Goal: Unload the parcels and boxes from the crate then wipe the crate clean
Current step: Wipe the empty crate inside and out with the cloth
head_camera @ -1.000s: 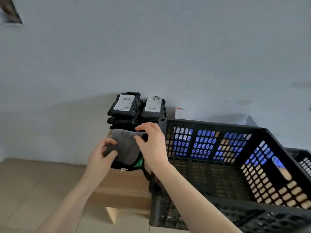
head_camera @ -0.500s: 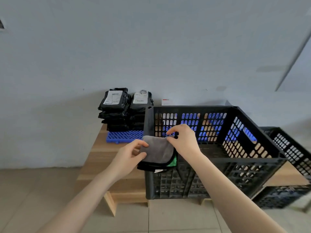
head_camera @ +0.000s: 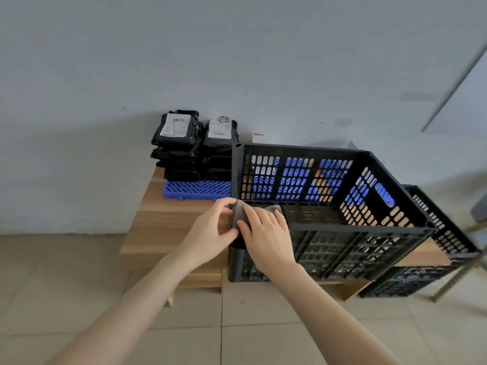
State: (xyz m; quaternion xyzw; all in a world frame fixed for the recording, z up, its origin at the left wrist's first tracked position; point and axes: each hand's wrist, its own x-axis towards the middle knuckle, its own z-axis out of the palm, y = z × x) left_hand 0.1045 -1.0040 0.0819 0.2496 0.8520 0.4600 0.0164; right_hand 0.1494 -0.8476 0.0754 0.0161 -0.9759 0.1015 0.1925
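Observation:
A black slatted crate (head_camera: pixel 329 230) stands on the wooden table (head_camera: pixel 168 227) with nothing visible inside it. Both hands hold a folded grey cloth (head_camera: pixel 238 214) at the crate's near left corner. My left hand (head_camera: pixel 210 233) pinches the cloth from the left, outside the crate. My right hand (head_camera: pixel 266 233) lies over the cloth and the crate's rim, fingers curled on the fabric; most of the cloth is hidden beneath it. Two stacks of black parcels (head_camera: pixel 195 146) with white labels sit on a blue grid mat (head_camera: pixel 197 189) behind the crate's left corner.
A second black crate (head_camera: pixel 434 246) stands lower, right of the table. A white box with a red stripe (head_camera: pixel 259 137) peeks up behind the crate against the grey wall. A metal stand leg (head_camera: pixel 458 277) crosses the tiled floor at the right.
The view has tipped down and pulled back. Both hands have brought the grey cloth down onto the crate's near left corner, and my right hand now covers most of it.

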